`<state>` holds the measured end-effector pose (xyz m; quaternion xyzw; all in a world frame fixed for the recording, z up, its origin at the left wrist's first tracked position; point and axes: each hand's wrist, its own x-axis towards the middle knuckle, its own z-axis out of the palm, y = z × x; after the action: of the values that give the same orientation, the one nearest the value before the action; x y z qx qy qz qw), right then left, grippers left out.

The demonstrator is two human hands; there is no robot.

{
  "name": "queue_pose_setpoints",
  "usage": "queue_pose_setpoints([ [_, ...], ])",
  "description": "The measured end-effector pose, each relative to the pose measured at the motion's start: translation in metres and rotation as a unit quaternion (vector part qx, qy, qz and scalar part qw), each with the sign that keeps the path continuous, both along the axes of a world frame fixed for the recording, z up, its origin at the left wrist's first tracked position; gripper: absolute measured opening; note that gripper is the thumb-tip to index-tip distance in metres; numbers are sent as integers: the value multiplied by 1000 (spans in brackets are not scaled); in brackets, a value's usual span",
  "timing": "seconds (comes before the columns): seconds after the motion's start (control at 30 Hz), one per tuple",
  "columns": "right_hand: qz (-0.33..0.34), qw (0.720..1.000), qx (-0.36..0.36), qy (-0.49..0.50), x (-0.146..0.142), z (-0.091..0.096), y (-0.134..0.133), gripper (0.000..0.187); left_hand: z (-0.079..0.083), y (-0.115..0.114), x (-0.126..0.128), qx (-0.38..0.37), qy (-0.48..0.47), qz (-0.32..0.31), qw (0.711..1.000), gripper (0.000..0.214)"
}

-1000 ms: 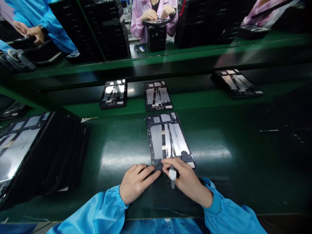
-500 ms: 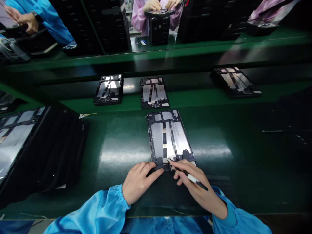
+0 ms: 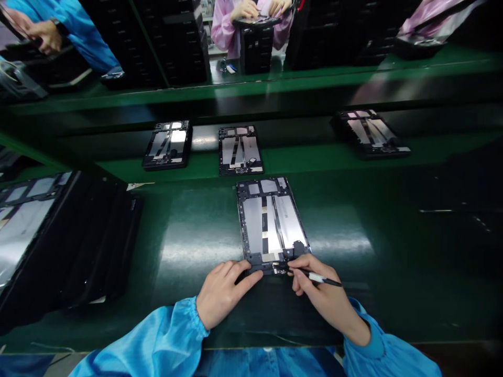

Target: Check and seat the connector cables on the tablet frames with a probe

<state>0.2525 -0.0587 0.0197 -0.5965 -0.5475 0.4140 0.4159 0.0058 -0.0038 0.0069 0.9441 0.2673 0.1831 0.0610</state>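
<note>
Our right grip (image 3: 320, 296) is closed, thumb and fingers pinched around a slim pointed tool (image 3: 320, 278), black with a white band, whose tip reaches the lower edge of a tablet housing (image 3: 253, 225). Our left grip (image 3: 226, 293) is not clamped on anything: its fingers lie together, their tips touching that same lower edge. Blue smock sleeves (image 3: 157, 335) run from both wrists towards us.

The housing lies flat on the green tabletop (image 3: 196, 251), directly in front of us and between our hands, its short side facing us. It has a dark frame around 2 long silver panels, with a dark strip between them.

Farther off, on a raised green shelf (image 3: 275, 162), lie 3 similar housings (image 3: 240, 151). To our left is a black stack (image 3: 78, 246) topped with a silver panel. Beyond, a person in a pink smock (image 3: 223, 31) works with both hands over a device on a black stack (image 3: 255, 52), and a blue-sleeved arm (image 3: 74, 36) shows at upper left.
</note>
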Motion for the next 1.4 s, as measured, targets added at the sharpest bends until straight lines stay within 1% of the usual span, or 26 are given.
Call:
queue_pose_setpoints([
  [0.1,-9,1000,17,21,3,0,-2,14,0,0,0,1,-1,0,1000,34],
  [0.17,14,999,24,22,0,2,-2,14,1,0,0,4,-2,0,1000,33],
  [0.27,64,998,15,-5,-9,6,1,16,2,0,1,7,-3,1,1000,32],
  [0.37,82,996,-5,-18,-15,9,4,18,2,1,1,10,-3,5,1000,32],
  [0.47,69,997,-22,-21,-12,8,4,19,3,1,2,13,-5,5,1000,33],
  [0.67,4,999,-33,-6,2,5,1,18,1,1,0,11,-4,2,1000,33],
  [0.77,-1,999,-49,20,1,5,-2,19,1,1,-3,7,-8,-4,1000,34],
  [0.83,18,998,-52,36,-3,5,-4,21,2,1,-6,12,-21,-13,1000,33],
  [0.9,47,997,-38,39,-8,5,-5,21,3,2,-8,23,-37,-19,999,30],
  [1.07,108,994,10,3,-16,12,-4,17,5,4,-7,27,-43,-17,999,29],
  [1.2,140,990,-12,-13,-16,21,0,17,6,5,-5,25,-52,-17,998,27],
  [1.27,126,991,-41,6,-16,22,0,18,8,3,-8,13,-56,-17,998,28],
  [1.33,85,992,-77,43,-16,18,-4,22,11,-1,-14,-10,-64,-26,998,28],
  [1.4,49,989,-115,76,-20,12,-10,27,13,-9,-22,-33,-67,-57,996,25],
])
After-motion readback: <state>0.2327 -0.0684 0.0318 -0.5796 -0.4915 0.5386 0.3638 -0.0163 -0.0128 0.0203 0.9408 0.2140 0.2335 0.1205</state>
